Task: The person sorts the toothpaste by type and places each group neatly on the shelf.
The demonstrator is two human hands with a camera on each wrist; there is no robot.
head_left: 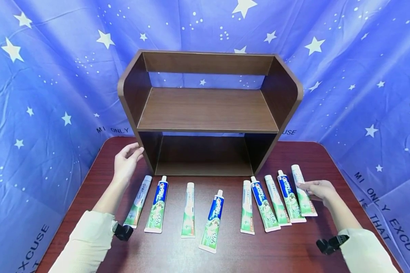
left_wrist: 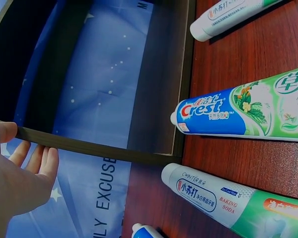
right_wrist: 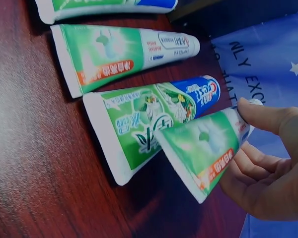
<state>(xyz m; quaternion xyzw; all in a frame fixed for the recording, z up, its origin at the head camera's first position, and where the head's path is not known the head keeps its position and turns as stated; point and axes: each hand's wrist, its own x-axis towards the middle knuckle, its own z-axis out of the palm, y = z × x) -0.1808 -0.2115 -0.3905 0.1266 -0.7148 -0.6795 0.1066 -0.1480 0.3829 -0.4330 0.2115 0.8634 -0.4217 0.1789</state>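
Observation:
My left hand [head_left: 125,161] is at the left side panel of a brown two-tier shelf [head_left: 208,110]. In the left wrist view, thumb and fingers [left_wrist: 49,161] pinch the panel's front edge from both sides. A white-and-green baking soda toothpaste tube [left_wrist: 213,196] and a blue-and-green Crest tube [left_wrist: 238,111] lie nearby. On the right, my right hand [head_left: 319,189] pinches the rightmost white-and-green toothpaste tube [right_wrist: 203,148] near its cap end, thumb on top. That tube is tilted and overlaps a Crest tube [right_wrist: 144,119] beside it.
Several more toothpaste tubes lie in a row on the dark red table [head_left: 171,254], including a white-and-green one [head_left: 188,210] and a Crest one [head_left: 212,222] near the middle. A blue star-patterned curtain [head_left: 54,76] hangs behind the shelf and along both sides.

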